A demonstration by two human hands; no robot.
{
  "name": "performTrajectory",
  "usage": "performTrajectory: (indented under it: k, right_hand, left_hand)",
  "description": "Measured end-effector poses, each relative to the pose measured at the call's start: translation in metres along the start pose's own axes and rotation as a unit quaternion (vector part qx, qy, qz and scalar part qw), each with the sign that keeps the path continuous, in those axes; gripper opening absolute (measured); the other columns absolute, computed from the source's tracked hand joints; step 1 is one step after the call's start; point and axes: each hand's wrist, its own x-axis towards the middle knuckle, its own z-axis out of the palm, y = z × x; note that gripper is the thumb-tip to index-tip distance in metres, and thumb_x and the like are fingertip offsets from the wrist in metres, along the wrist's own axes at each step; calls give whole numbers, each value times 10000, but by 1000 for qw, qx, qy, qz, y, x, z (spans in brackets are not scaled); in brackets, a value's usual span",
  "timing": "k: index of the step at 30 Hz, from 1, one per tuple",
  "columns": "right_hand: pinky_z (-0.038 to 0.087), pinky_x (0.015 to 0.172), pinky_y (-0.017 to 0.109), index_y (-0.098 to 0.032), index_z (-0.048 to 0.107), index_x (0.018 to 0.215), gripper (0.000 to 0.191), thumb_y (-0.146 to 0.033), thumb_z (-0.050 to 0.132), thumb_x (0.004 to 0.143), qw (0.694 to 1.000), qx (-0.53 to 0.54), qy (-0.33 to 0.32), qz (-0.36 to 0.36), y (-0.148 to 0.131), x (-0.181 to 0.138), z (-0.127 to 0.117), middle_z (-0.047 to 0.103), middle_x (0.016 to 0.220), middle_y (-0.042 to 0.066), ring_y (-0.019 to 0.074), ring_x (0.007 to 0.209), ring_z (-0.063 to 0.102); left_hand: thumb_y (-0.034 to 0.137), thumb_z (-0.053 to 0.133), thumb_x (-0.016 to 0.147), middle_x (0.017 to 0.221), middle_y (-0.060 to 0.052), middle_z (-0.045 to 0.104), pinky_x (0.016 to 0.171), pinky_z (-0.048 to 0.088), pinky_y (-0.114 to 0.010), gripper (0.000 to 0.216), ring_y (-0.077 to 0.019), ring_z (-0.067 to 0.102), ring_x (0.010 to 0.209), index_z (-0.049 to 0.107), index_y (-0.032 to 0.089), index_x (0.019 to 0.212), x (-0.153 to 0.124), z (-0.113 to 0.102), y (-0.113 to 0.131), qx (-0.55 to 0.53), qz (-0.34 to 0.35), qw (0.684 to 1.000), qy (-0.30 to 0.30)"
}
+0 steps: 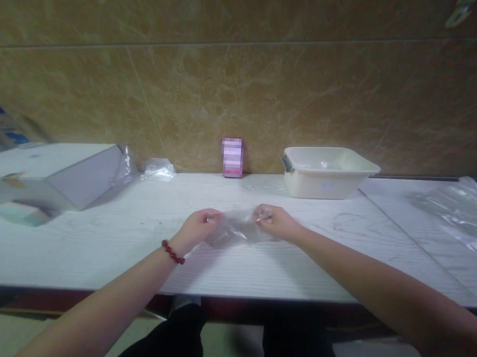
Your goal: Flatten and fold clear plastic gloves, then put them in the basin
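Note:
A small clear plastic bag (235, 229) is stretched between both hands over the middle of the white table (97, 245). My left hand (198, 229), with a red bead bracelet on the wrist, pinches the bag's left edge. My right hand (274, 222) pinches its right edge. Both sets of fingers are closed on the film. What the bag contains, if anything, cannot be made out.
A cream plastic tub (328, 172) stands at the back right against the brown tiled wall. A small pink box (232, 157) stands at the back centre. A white carton (61, 176) and crumpled plastic (157, 169) lie left; clear bags (458, 213) lie far right.

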Motion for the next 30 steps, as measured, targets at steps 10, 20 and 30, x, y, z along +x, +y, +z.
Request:
performTrajectory:
  k: [10,20,30]
  right_hand:
    - [364,565,183,-185,600,706,142,-284,521,643,981,-67,33,177,12,28,4,609,699,3,106,644,534]
    - [298,469,182,-166,545,641,231,-381,474,687,965,-110,36,235,15,37,2,566,537,-2,90,519,488]
    - [318,455,161,-179,531,684,132,-308,538,656,968,-94,57,226,29,41,7,576,517,-23,74,478,517]
  left_hand:
    - [341,581,572,628,-19,583,549,377,-232,249,-126,511,573,579,123,692,23,15,-10,-134,-45,987,72]
    - [213,602,537,590,-1,542,510,379,-207,193,-93,492,529,542,110,689,56,16,-11,-180,-81,979,54]
    - [94,574,556,668,4,535,502,421,-197,268,-70,513,507,482,141,803,71,15,-33,-159,-74,981,87]
